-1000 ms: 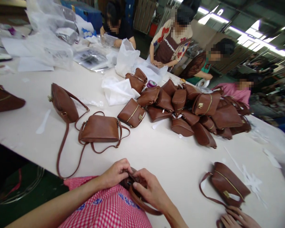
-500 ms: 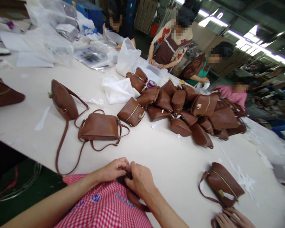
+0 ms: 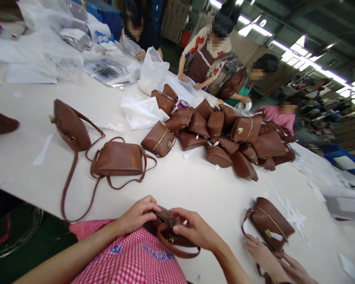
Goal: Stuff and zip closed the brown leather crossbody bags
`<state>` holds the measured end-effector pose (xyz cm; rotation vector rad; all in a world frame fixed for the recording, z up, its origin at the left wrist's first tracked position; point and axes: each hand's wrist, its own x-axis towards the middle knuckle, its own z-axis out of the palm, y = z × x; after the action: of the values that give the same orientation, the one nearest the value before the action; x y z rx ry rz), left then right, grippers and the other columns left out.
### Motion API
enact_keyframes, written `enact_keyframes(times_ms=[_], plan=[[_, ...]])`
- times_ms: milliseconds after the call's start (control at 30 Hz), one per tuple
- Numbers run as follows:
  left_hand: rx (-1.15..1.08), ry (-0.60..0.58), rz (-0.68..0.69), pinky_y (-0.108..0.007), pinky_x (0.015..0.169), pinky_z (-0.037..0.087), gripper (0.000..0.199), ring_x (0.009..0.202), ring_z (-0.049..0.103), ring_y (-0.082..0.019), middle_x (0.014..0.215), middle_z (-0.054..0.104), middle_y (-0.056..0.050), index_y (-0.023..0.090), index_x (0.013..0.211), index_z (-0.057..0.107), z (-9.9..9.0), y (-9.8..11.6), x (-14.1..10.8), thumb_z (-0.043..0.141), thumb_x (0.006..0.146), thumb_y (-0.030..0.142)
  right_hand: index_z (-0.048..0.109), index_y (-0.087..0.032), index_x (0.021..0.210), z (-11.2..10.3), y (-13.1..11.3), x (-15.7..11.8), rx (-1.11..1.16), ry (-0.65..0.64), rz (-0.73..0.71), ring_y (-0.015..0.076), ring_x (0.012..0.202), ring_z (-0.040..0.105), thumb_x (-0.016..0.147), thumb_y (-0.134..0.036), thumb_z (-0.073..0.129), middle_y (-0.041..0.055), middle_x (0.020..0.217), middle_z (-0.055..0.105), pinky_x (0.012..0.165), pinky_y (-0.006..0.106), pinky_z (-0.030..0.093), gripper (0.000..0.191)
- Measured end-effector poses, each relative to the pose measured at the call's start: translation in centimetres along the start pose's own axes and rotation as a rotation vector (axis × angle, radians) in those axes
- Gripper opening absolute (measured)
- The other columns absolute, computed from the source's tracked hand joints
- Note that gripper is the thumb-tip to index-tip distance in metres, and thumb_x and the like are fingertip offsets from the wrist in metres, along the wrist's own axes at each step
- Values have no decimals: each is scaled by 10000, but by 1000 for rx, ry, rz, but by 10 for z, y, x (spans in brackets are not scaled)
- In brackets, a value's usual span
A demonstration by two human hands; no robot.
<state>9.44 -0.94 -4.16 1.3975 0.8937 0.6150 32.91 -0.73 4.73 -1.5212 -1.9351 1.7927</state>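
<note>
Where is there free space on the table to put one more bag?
Bare tabletop lies beyond the held bag, bordered by the bag pile and, rightward, the tagged bag. Crowded: the pile itself and the far-left area, under clear plastic.

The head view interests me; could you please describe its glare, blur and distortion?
In the head view, ceiling lights at upper right glare nearly white; in the head view, the table slants, suggesting camera tilt and wide-angle stretch; also in the head view, the left hand and right hand look fairly clear, while background clutter at right is soft.
</note>
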Motion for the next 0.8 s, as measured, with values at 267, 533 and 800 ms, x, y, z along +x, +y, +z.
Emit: enact_keyframes(times_ms=[267, 533, 800], plan=[[66, 6, 29, -335, 930, 441, 219, 966, 534, -182, 980, 565, -31, 226, 965, 702, 5, 6, 0, 540, 818, 214, 515, -322, 1304, 15, 2, -1, -306, 40, -48, 184, 855, 558, 724, -143, 629, 3, 970, 579, 785, 294, 439, 618], [70, 2, 39, -315, 911, 441, 213, 961, 548, -177, 957, 582, -28, 232, 950, 709, 13, 11, 2, 535, 832, 204, 685, -272, 978, 22, -9, 11, -498, -45, -281, 163, 929, 562, 829, -64, 506, 22, 1023, 576, 791, 254, 437, 312], [58, 118, 80, -353, 905, 455, 213, 987, 532, -201, 1041, 564, -53, 203, 1003, 592, 24, 2, -6, 520, 806, 167, 511, -210, 718, 29, 4, 37, -239, 223, 43, 110, 605, 424, 622, -131, 755, -90, 640, 479, 565, 237, 283, 274]])
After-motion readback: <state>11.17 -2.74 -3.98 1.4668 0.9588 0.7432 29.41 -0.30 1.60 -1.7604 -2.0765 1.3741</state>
